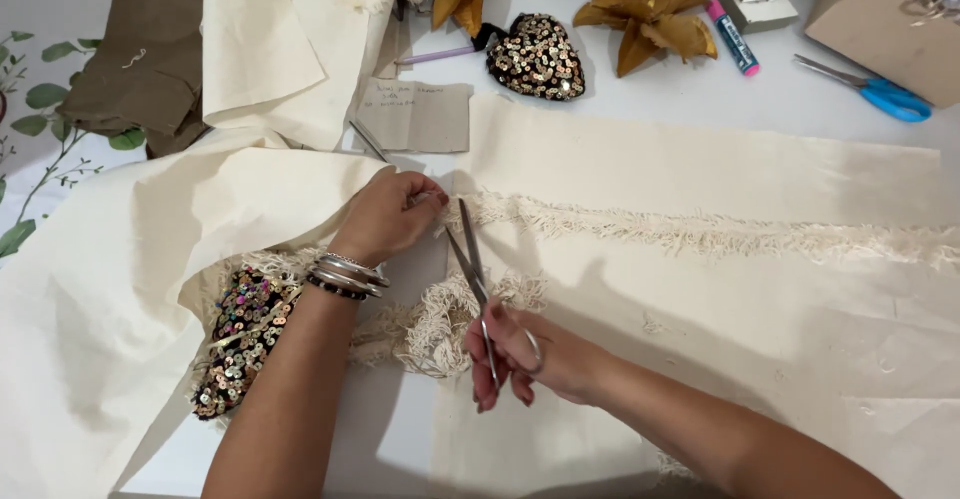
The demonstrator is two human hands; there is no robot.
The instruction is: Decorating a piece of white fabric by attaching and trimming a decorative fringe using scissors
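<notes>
My right hand [535,359] grips a pair of metal scissors [470,259] by the handles, blades open and pointing away from me toward the frayed fringe [700,231] of a cream fabric [680,169]. My left hand [385,217], with several bangles on the wrist, pinches the end of that fringe right next to the blade tips. A cut length of fringe [440,324] lies bunched between my hands.
A multicoloured sequin piece [240,334] lies under my left forearm. At the back are a sequin heart [535,57], dried golden flowers [650,14], a marker [732,37], blue-handled scissors [880,94], a cardboard box [880,29], a paper note [415,116] and brown cloth [145,64].
</notes>
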